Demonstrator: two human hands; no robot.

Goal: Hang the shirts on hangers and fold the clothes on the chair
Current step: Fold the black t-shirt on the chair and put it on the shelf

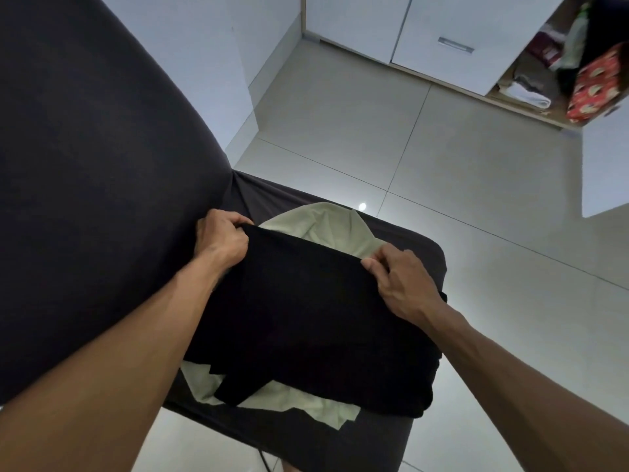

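Note:
A black garment (306, 321) lies spread across the seat of a dark grey covered chair (408, 243). Under it lies a pale green garment (326, 226), showing at the far edge and at the near edge. My left hand (223, 238) grips the black garment's far left corner, beside the chair's backrest (95, 165). My right hand (401, 281) pinches its far right corner between thumb and fingers. No hanger is in view.
The chair stands on a pale tiled floor (340, 131). At the back right a white wardrobe (439, 32) stands open, with folded clothes (527, 90) on its bottom shelf and a red patterned bag (595, 86). A white door panel (606, 172) juts in at the right.

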